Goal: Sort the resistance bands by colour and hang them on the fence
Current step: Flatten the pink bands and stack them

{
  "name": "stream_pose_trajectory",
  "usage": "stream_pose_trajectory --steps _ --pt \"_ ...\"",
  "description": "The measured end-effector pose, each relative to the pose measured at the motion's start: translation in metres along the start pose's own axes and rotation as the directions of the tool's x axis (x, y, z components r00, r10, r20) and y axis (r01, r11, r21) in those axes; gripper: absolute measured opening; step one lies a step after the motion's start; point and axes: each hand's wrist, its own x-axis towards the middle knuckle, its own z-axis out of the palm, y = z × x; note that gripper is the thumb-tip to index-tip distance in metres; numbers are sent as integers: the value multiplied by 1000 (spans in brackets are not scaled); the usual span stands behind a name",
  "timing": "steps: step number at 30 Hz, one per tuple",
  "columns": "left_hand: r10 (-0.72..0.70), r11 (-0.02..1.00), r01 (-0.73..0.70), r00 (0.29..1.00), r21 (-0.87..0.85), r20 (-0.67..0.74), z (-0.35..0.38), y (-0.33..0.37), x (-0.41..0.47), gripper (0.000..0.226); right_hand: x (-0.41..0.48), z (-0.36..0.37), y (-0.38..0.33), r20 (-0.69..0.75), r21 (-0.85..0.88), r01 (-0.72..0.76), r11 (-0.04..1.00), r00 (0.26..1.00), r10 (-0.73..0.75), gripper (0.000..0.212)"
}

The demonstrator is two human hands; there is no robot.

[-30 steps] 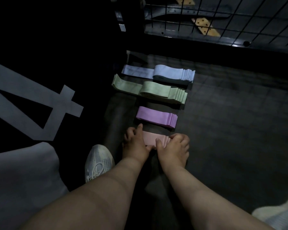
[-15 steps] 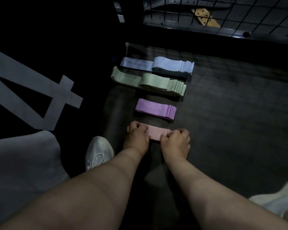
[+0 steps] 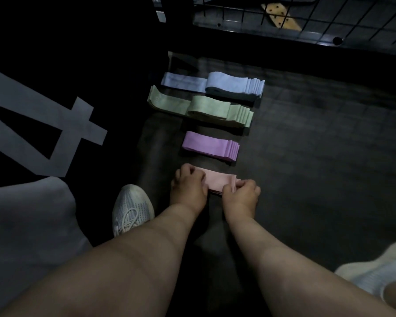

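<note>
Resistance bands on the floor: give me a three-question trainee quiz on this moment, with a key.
1. True or false: the purple stack lies between the green stack and the pink stack.
2. Which stack do the left hand and the right hand grip? A purple, B pink, C green.
3. Fill in: the stack lying nearest the fence is ____.
Key: 1 true; 2 B; 3 the blue stack.
</note>
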Motion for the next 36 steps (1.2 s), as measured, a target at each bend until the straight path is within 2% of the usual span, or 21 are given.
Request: stream_pose_trajectory --steps 3,5,6,9,11,14,17,20,23,25,28,33,36 --pt "-4 1000 4 1000 27 18 -1 1 0 60 -2 1 3 -22 24 4 1000 1000 -3 22" --pt "51 986 -65 994 154 95 -2 0 4 83 -2 2 5 -31 21 7 1000 999 -7 24" --pt "101 967 -125 988 221 118 -3 -2 6 88 -2 2 6 -26 21 11 1000 1000 -11 27" --pt "233 900 -281 956 332 177 -4 -2 17 83 1 -3 9 80 -26 76 997 994 -73 51" --pt "272 874 -336 937 352 218 -2 0 25 69 4 -9 11 202 -157 208 965 964 -174 63" --pt "239 877 -318 939 360 247 1 6 29 55 12 -22 14 372 -378 493 784 856 -359 69" --pt "248 872 -328 936 362 252 1 7 30 51 25 -30 14 484 -490 629 604 772 -412 70" --pt "267 871 -347 929 348 257 0 6 31 52 31 -31 13 479 -541 670 508 742 -469 61" --pt "275 865 -354 927 356 253 0 5 29 55 28 -31 14 462 -601 678 423 727 -509 72" --pt "277 864 -354 928 359 248 2 4 27 57 25 -27 14 465 -610 693 384 706 -535 68" --pt "272 863 -351 929 364 251 3 3 26 58 23 -24 14 454 -586 707 397 692 -562 48" --pt "259 857 -341 933 387 249 -2 7 26 64 17 -23 11 455 -612 687 393 712 -535 77" --pt "233 857 -330 933 396 273 -7 10 25 66 15 -22 8 437 -609 689 394 706 -558 75"
